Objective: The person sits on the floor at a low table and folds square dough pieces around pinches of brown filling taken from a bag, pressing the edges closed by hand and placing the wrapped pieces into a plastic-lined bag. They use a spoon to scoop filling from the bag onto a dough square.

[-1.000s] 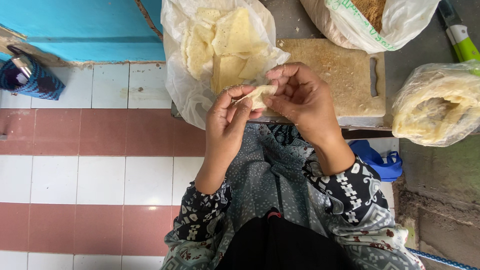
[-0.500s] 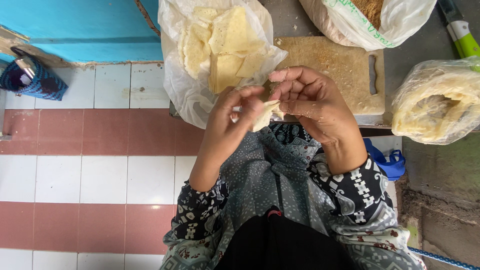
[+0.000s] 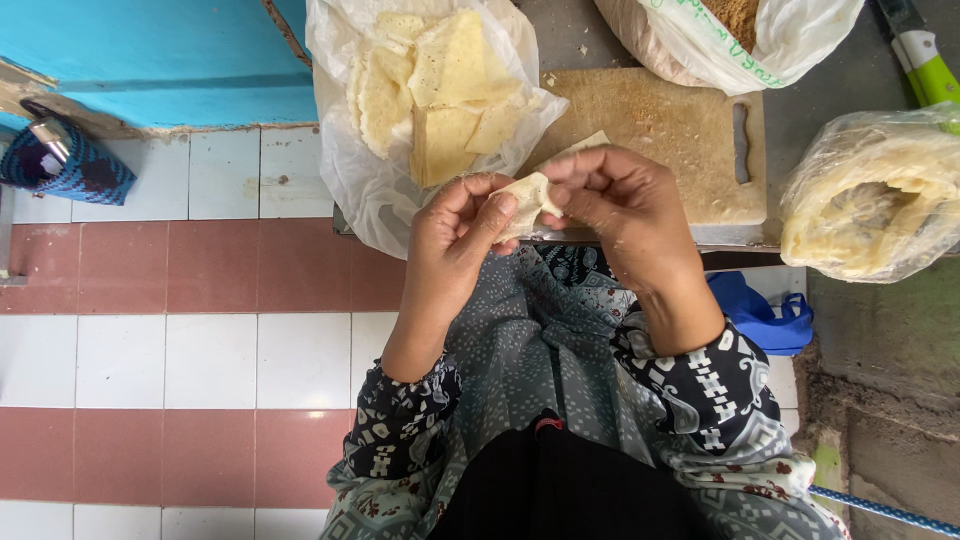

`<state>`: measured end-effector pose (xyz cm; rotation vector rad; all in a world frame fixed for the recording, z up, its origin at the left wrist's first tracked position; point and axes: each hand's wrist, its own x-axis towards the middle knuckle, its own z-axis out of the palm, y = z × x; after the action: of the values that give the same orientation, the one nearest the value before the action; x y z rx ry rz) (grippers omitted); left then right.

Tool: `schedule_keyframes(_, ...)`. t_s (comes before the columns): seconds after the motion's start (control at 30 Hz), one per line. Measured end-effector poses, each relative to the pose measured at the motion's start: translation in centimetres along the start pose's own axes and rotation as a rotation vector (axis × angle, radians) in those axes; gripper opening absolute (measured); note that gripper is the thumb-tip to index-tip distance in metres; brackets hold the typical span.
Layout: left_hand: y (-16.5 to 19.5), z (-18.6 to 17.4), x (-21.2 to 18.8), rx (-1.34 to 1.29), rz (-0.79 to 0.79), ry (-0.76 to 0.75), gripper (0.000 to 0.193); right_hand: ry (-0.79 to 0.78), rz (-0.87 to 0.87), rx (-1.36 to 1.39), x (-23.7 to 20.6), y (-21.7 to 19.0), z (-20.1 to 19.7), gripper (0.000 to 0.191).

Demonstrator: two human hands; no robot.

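Shifted slightly since half a second ago: both hands lower and nearer the lap, the pale piece between them turned flatter and now pinched at the fingertips rather than half hidden behind the knuckles. Left hand [image 3: 455,235] curled, thumb and forefinger closed on the near edge of a small, thin, pale yellow dough sheet [image 3: 528,195], folded over on itself. Right hand [image 3: 622,205] likewise curled, fingertips gripping the opposite side of that same sheet, palm turned down, a dusting of flour on the skin. Held in the air just in front of the near edge of a worn, rectangular wooden cutting board [image 3: 665,130] with a slot handle, above a grey dotted skirt [image 3: 540,340]. Just behind the left hand, touching the board's left end, a clear plastic bag [image 3: 350,170] lying open with a stack of square pale yellow wrappers [image 3: 445,90] inside. At the right edge, well apart from the hands, a second clear plastic bag bulging with pale dough [image 3: 870,200]. At top right, a white sack [image 3: 720,45] with brown crumbs showing at its mouth, and beside it a green-handled knife [image 3: 925,60]. Below the board's right corner, a crumpled blue plastic bag [image 3: 760,310]. At far left, on the red and white tiled floor [image 3: 150,340], a small dark blue woven pouch [image 3: 65,165] against a turquoise wall [image 3: 150,60].
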<state>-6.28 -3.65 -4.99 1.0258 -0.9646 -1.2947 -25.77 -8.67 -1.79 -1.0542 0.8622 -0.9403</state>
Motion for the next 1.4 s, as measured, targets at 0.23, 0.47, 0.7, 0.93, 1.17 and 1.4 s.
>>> schedule_keyframes(0.23, 0.7, 0.4, 0.1, 0.037, 0.01, -0.096, 0.038, -0.105, -0.052, 0.069, 0.0, 1.2, -0.8, 0.021)
schedule_keyframes(0.47, 4.6, -1.0, 0.2, 0.38, -0.084, -0.431, 0.067, -0.093, -0.036, -0.226, -0.3, 0.4, -2.6, 0.016)
schedule_keyframes(0.7, 7.8, -3.7, 0.3, 0.832, -0.161, -0.585, 0.047, 0.026, -0.163, -0.459, -1.2, -0.2, -4.7, 0.01)
schedule_keyframes(0.93, 7.3, -4.8, 0.5, 0.505, -0.028, -0.367, 0.028, 0.319, -0.454, -0.939, -0.4, -1.2, -8.3, 0.009)
schedule_keyframes(1.17, 6.5, -1.6, 0.3, 0.374, 0.024, -0.292, 0.036, 0.368, -0.486, -0.895, 0.5, -0.1, -11.6, 0.01)
schedule_keyframes(1.4, 5.5, 1.2, 0.7, 0.479, -0.008, -0.218, 0.03, 0.391, -0.612, -1.182, 0.5, -0.4, -12.2, 0.025)
